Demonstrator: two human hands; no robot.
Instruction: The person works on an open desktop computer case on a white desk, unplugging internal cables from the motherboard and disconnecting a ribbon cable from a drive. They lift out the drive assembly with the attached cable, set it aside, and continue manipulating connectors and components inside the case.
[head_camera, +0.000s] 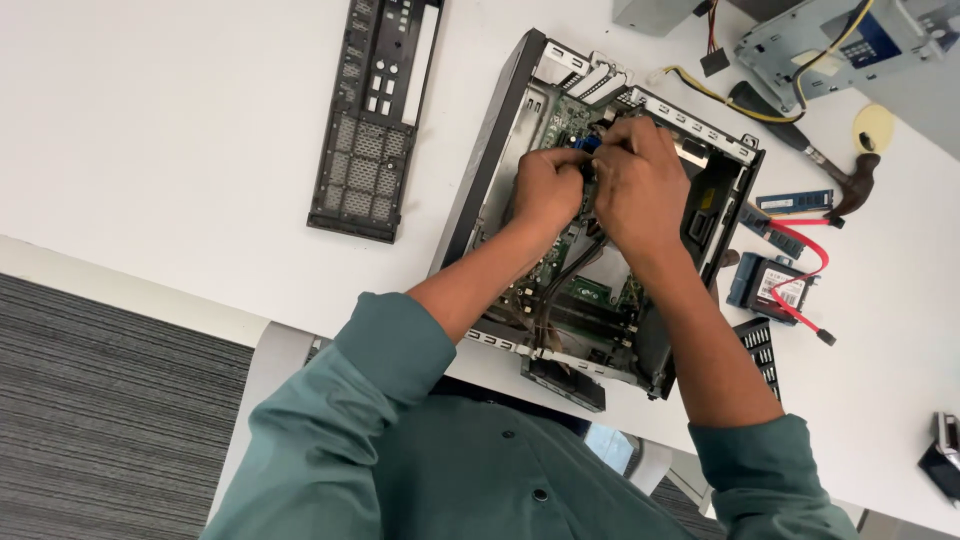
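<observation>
While both hands work inside open computer case (500, 150) on white table (180, 120), left hand (548, 190) clenched beside blue connector (587, 143), right hand (640, 185) pinching it from above over motherboard (590, 290). Hands touching. Black perforated panel (375, 120) lies well apart at left. Hammer (845, 180), memory stick (795, 201), red cable (805, 270) lie right of case.

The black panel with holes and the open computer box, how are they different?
The black panel lies flat and thin by itself; the computer box is deep and full of parts. Nobody touches the panel, while the left hand and right hand work inside the box. Both rest on the white table.
</observation>
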